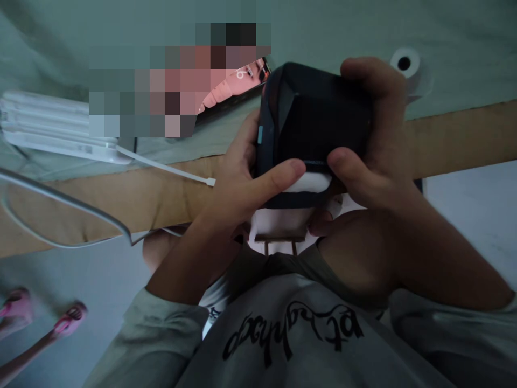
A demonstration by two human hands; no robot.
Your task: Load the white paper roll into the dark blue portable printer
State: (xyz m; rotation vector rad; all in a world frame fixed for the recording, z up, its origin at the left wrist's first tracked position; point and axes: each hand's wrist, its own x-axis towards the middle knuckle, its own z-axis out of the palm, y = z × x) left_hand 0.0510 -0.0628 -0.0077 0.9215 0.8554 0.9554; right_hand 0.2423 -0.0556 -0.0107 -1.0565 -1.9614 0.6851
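Both of my hands hold a dark, rounded, boxy device (325, 124) up above the table edge, over my lap. It looks like a small label printer, with a small teal tab on its left side and something white (309, 182) showing at its near end. My left hand (252, 175) grips its left side, thumb lying across the near end beside the white part. My right hand (382, 129) wraps round the right side, its thumb pressing on top near the front. The fingers beneath the device are mostly hidden.
A white roll with a dark core (405, 63) stands on the green-covered table (323, 32) at right. To the left lie a white power strip (52, 126), a grey cable (76, 199) and a phone (238, 89), partly pixelated. Another person's pink-shod feet (68, 319) are at lower left.
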